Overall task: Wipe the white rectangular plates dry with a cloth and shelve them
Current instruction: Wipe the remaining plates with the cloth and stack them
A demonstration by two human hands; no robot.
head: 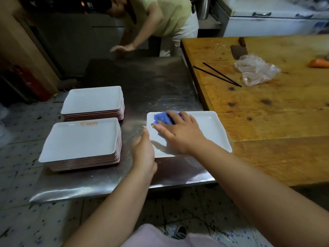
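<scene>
— Fingertips of our left hand (143, 147) are slipping out of sight under the left rim of the single plate (204, 129), so we are only judging that it is gripping that edge, thumb lying along the top. What are we losing on the other side?

— Most of the blue cloth (164, 118) is hiding beneath our right hand (179, 133); we are pressing it down with fingers spread nearly flat, and only the far crumpled part is showing. Our forearm is also covering the plate's near edge.

— How is the plate looking?

— White, rectangular, shallow, with a raised rim, glossy; it is lying flat on the steel table (151, 82) at its right side, just beside the wooden counter (267, 113). We are unable to tell whether it is wet.

— And counting?

— We are seeing two stacks on the table's left: the near stack (80, 139) bearing a blurred orange mark we are not reading, and the far stack (92, 99) touching it behind. Pinkish undersides are showing at the edges, too tightly packed to be counting. On the counter two black chopsticks (217, 73), one cleaver (237, 50), one crumpled plastic bag (256, 70). Another person (160, 16) is bending at the far end, partly cut off
</scene>
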